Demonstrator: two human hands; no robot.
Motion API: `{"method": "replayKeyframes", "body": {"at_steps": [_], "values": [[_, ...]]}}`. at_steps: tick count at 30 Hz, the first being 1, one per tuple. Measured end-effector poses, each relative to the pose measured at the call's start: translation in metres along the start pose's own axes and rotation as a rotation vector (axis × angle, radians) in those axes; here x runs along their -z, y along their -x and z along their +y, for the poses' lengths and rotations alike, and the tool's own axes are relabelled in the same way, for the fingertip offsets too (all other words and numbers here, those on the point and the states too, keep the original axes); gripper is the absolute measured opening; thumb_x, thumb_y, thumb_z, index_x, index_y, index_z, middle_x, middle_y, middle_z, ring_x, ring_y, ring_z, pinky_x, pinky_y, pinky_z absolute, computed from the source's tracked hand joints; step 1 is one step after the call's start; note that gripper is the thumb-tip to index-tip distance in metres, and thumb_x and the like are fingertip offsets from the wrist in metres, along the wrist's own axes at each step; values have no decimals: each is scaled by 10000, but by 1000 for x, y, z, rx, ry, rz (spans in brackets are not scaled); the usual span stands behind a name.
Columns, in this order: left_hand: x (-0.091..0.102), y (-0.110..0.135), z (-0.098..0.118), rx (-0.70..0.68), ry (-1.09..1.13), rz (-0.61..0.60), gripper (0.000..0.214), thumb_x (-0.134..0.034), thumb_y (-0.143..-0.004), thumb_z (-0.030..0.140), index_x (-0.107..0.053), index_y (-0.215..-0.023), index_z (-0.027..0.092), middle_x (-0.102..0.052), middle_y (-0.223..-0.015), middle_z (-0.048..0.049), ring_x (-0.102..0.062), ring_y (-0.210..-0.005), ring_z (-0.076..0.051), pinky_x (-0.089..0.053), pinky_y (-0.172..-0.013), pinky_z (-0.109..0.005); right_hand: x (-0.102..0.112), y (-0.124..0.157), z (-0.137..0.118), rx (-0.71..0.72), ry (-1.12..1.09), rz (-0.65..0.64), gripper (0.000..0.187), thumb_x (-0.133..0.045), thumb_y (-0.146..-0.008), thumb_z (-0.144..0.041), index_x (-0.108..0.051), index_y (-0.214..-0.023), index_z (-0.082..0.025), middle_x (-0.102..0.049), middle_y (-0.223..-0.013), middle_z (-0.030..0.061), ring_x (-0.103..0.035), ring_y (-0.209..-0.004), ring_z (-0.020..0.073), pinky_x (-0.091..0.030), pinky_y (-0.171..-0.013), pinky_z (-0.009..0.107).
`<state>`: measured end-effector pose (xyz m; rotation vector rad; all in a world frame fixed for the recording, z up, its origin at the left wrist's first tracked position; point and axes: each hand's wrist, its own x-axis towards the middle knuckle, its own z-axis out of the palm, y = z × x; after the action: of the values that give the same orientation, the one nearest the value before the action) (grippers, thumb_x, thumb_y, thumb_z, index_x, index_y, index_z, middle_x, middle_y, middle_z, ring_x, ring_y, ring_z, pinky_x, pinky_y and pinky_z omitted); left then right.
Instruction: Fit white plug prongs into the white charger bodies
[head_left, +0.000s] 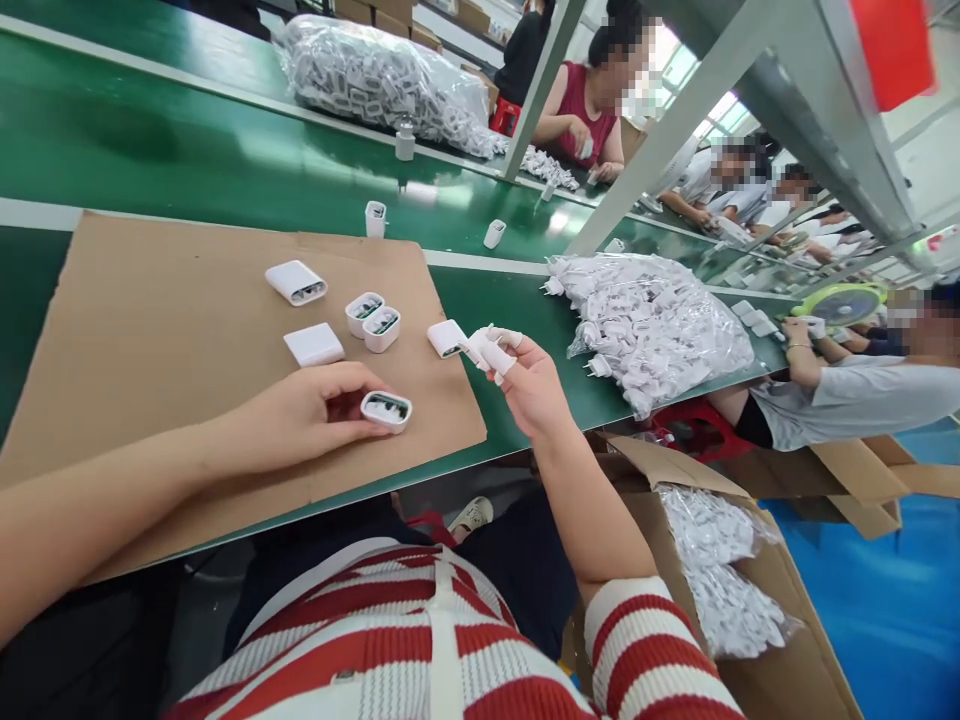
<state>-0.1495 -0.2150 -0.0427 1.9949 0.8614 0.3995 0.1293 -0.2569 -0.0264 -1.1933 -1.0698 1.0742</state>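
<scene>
My left hand [330, 405] is closed round a white charger housing [386, 411], its open end facing up with green and white parts inside. My right hand [525, 375] wears white finger covers and is raised above the bench edge, fingers pinched together; a small white piece at the fingertips blends with the covers, so its kind is unclear. Just left of these fingertips a white housing [447, 339] lies on the cardboard sheet [172, 330]. Two open housings [381, 328] stand side by side farther in. Two more housings [295, 282] lie on their sides nearby.
A green conveyor belt [225, 165] runs behind the cardboard, carrying single housings [376, 219]. A clear bag of white plug pieces [652, 320] lies to the right. Below it stands an open carton [787, 600] with bagged parts. A metal post [544, 85] rises beyond. Co-workers sit along the line.
</scene>
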Motion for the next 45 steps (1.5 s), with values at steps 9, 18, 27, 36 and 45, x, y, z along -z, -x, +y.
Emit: {"method": "replayKeyframes", "body": {"at_steps": [9, 18, 27, 36, 45], "values": [[-18, -3, 9, -78, 20, 95, 430, -674, -853, 610, -753, -990, 210, -664, -915, -53, -570, -683, -147, -485, -607, -259, -40, 41, 5, 538, 605, -155, 265, -613, -931, -221, -711, -1167, -292, -734, -1102, 44, -660, -1021, 216, -549, -960, 398], [-16, -2, 8, -129, -24, 107, 377, -650, -885, 572, -750, -893, 209, -637, -848, -42, -547, -660, -142, -456, -589, -266, -45, 30, 5, 618, 788, -296, 229, -580, -922, -136, -711, -1062, -261, -721, -1025, 57, -656, -999, 221, -552, -898, 377], [-17, -2, 8, -119, -2, 94, 394, -632, -891, 581, -734, -827, 206, -630, -829, -45, -558, -672, -151, -466, -611, -272, -43, 30, 8, 634, 744, -300, 295, -583, -920, -146, -700, -1146, -294, -721, -1049, 51, -655, -983, 228, -556, -893, 394], [-15, -3, 10, -103, 15, 69, 335, -653, -876, 547, -742, -833, 227, -628, -838, -28, -555, -678, -146, -462, -623, -260, -42, 28, -8, 626, 848, -388, 257, -559, -892, -109, -724, -1017, -262, -702, -901, 54, -640, -878, 226, -546, -789, 358], [-15, -5, 9, -63, -65, 87, 432, -631, -870, 633, -744, -883, 217, -667, -906, -41, -565, -702, -155, -442, -594, -250, -48, 22, 5, 485, 752, -281, 235, -618, -840, -124, -736, -1002, -245, -737, -961, 32, -678, -901, 206, -557, -839, 319]]}}
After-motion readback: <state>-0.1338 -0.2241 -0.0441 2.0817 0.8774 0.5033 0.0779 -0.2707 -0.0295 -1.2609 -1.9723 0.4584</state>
